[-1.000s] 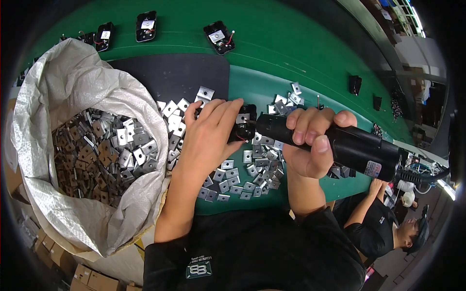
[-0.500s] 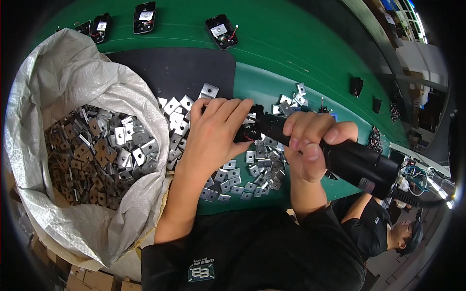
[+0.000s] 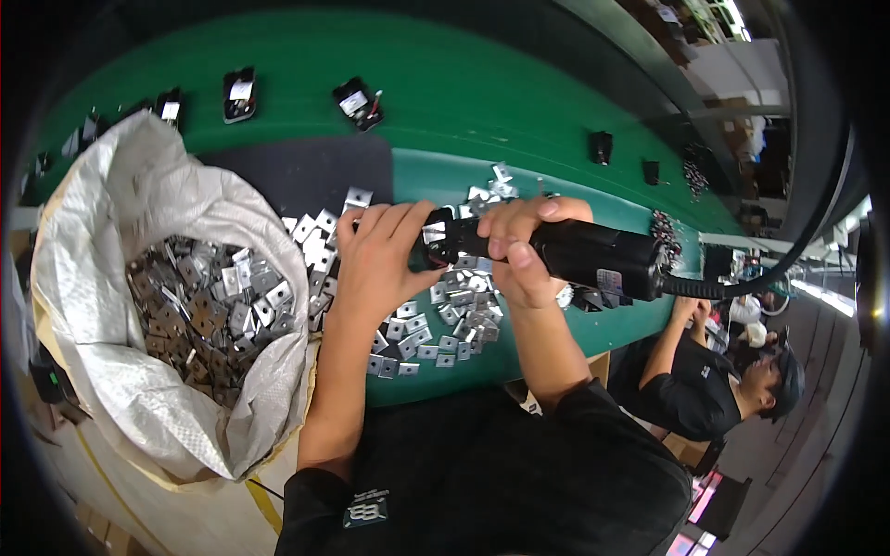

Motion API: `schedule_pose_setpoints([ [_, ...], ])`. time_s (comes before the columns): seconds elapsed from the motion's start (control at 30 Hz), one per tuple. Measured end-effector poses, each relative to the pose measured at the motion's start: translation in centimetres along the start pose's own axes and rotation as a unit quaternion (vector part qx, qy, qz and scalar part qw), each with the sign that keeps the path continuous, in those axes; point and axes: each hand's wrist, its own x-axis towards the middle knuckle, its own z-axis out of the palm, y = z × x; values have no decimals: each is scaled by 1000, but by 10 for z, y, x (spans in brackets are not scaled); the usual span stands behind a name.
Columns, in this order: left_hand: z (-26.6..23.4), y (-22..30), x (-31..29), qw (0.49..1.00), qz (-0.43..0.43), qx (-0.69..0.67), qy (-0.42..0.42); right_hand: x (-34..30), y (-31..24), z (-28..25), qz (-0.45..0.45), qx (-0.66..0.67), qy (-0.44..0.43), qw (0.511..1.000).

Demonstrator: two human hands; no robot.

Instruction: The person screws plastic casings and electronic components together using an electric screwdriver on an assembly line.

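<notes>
A black plastic housing (image 3: 434,243) with a metal plate in it is gripped by my left hand (image 3: 378,255), fingers over its far side and thumb at the near side. My right hand (image 3: 530,246) is wrapped round a black electric screwdriver (image 3: 607,259), held nearly level with its cable running off to the right. The tool's front end meets the housing; its tip is hidden. Below and around both hands lie loose square metal plates (image 3: 445,347) with centre holes, spread over the green work surface (image 3: 426,387).
At the left, a white woven sack (image 3: 88,306) stands open, full of similar plates. Behind a dark mat (image 3: 343,167), several black housings such as this one (image 3: 357,102) sit on the green belt (image 3: 501,93). A co-worker (image 3: 705,380) is at the right.
The view has shifted, so the table and sack sit differently in it. The screwdriver has swung from a slant to nearly level. Both hands keep their grips.
</notes>
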Motion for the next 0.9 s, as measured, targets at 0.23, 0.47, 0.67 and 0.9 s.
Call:
schedule_pose_setpoints([
  [0.23,-2,11,-1,998,22,13,-50,-8,-14,-10,20,33,73,997],
  [0.47,-7,51,19,994,-34,93,-44,12,-23,-21,9,44,53,998],
  [0.67,3,50,63,950,-67,273,-137,39,-68,-51,-97,99,156,978],
  [0.9,45,28,143,988,-26,134,-77,38,-82,-71,14,227,226,947],
])
